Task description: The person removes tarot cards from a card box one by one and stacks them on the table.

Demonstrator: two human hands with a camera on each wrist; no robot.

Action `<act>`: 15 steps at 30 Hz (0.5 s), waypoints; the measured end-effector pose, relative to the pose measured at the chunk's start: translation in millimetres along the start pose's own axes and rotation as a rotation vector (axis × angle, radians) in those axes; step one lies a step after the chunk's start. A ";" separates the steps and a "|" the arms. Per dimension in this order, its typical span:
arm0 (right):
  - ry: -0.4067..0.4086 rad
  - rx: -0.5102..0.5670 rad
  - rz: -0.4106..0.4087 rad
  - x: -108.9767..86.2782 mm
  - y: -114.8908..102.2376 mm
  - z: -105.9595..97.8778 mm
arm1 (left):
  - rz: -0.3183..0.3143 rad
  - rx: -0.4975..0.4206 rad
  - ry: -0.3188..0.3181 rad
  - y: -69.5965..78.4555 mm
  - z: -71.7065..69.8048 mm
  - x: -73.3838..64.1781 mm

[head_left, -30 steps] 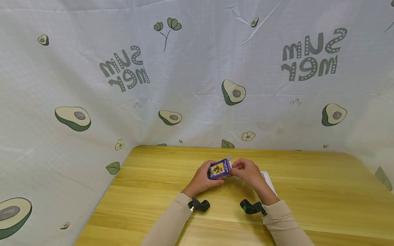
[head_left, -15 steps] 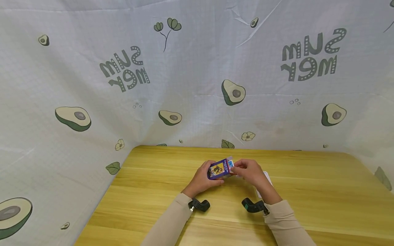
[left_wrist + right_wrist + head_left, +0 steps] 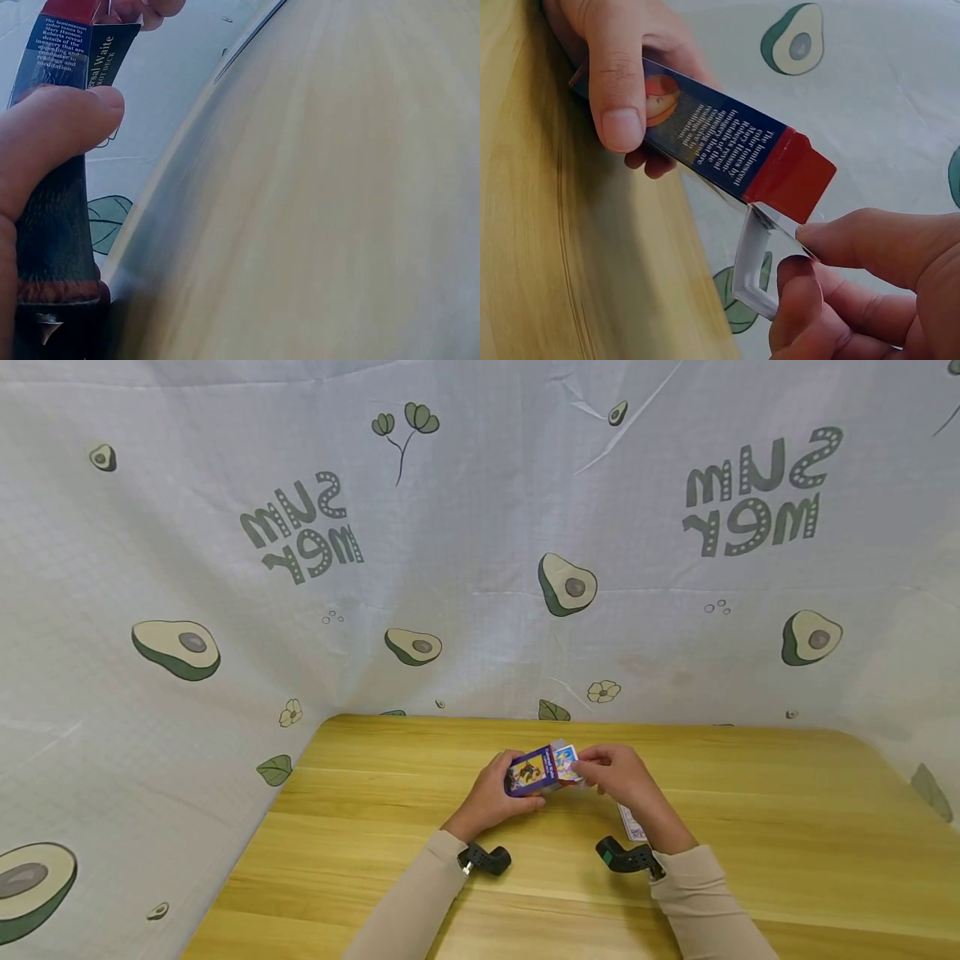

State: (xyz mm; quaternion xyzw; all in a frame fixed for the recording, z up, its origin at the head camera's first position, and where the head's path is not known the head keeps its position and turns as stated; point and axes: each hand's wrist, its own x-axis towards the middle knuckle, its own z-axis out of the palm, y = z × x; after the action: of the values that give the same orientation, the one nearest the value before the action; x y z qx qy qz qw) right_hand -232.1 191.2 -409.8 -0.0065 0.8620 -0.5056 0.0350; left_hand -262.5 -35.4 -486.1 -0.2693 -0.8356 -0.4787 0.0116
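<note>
My left hand [image 3: 489, 793] grips a purple-blue tarot card box [image 3: 529, 772], its thumb lying across the printed side in the left wrist view. The box is tilted, with its open end to the right. A brightly coloured tarot card [image 3: 565, 758] sticks partly out of that end. My right hand [image 3: 618, 777] pinches the card's outer edge between thumb and fingers. Seen from the right wrist, a red side flap [image 3: 802, 180] stands out at the box mouth, and a white-lined flap [image 3: 748, 259] hangs below it. How many cards the fingers hold, I cannot tell.
On the wooden table [image 3: 375, 827] lies a white printed card or sheet [image 3: 632, 823], partly hidden under my right forearm. A pale cloth [image 3: 480, 527] with avocado prints hangs behind and at the left of the table. Each wrist wears a black camera mount [image 3: 491, 860].
My right hand has drawn to the right, and the card has slid further out of the box, showing more of its picture. My left hand and the box stay almost still.
</note>
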 end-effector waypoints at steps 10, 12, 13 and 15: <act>-0.016 0.052 0.016 -0.4 0.0 -9.6 | -0.004 0.004 0.007 -0.1 -0.2 0.4; -0.020 0.067 0.020 -1.1 0.0 -11.2 | -0.005 0.002 0.010 -1.1 0.2 0.6; -0.019 0.073 0.024 -1.5 0.0 -11.9 | -0.004 0.003 0.011 -1.6 0.6 0.7; -0.016 0.086 0.032 -1.9 0.6 -13.7 | 0.000 0.004 0.011 -2.1 1.0 0.8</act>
State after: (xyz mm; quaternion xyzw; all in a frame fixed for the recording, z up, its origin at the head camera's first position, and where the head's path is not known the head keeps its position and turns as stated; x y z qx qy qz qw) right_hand -231.1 203.5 -403.6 0.0049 0.8393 -0.5413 0.0502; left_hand -263.9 -35.1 -488.1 -0.2666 -0.8366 -0.4783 0.0167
